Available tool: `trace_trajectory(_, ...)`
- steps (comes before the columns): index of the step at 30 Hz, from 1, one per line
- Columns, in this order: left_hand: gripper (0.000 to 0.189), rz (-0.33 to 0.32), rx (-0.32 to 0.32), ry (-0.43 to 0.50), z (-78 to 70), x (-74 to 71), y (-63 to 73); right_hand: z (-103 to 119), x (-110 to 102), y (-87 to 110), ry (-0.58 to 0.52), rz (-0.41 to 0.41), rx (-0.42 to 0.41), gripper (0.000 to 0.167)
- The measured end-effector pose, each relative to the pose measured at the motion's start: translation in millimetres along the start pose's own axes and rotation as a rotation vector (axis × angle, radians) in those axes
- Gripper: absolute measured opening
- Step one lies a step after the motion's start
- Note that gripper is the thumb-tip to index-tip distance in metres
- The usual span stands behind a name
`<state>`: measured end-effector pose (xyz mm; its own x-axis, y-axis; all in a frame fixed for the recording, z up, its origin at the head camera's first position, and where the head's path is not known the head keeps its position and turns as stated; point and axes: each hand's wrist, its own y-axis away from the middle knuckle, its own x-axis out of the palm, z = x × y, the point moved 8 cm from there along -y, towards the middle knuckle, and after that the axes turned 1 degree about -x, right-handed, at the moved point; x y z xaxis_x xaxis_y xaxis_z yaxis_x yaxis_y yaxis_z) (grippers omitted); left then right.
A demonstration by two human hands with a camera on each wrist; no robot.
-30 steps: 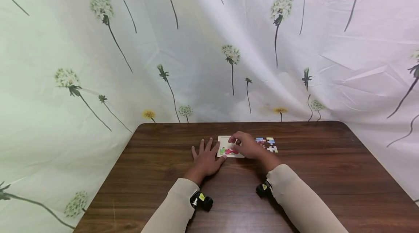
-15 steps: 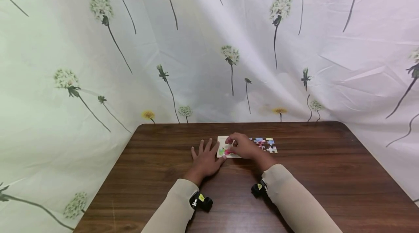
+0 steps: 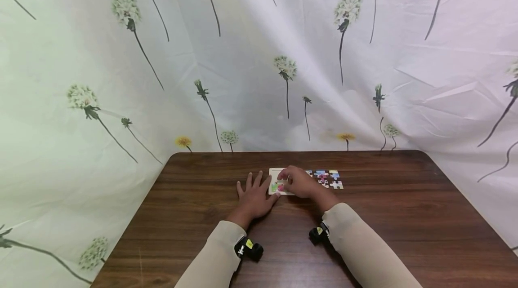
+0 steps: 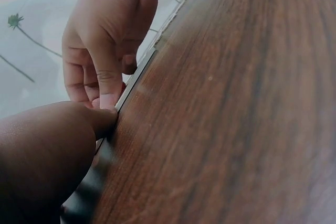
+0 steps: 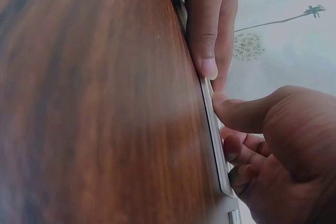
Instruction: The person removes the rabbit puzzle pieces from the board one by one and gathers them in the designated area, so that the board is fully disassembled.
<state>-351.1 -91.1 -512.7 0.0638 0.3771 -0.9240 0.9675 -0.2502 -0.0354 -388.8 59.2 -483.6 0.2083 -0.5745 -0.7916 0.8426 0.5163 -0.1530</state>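
Observation:
A pale puzzle board lies flat near the table's far side, with green and pink picture pieces in its lower left part. My left hand rests on the table, fingers spread, its thumb and index finger touching the board's left edge and near corner. Over the board, my right hand bends thumb and fingers down around a small puzzle piece, mostly covered. In the right wrist view, the right thumb and curled fingertips touch the board's surface; the piece itself cannot be made out there.
Several loose jigsaw pieces lie right of the board, partly behind my right hand. The brown wooden table ends at a far edge close behind the board. A white cloth with dandelion prints hangs beyond it.
My right hand has shifted slightly left and nearer over the board, uncovering more loose pieces on its right. My left hand has stayed in place.

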Motion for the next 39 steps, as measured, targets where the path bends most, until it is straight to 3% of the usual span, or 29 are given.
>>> trace_trajectory(7,0.072,-0.007,0.002,-0.001,0.4,1.6,-1.0,2,4,-3.7,0.069,0.022,-0.066,0.025)
trace_trajectory(19,0.072,0.006,0.0,-0.003,0.1,0.0,0.1,10,8,-6.3,0.088,0.095,-0.002,0.017)
trace_trajectory(39,0.071,-0.001,0.006,0.003,-0.3,-0.2,-0.4,11,8,-8.1,0.039,0.128,0.096,0.021)
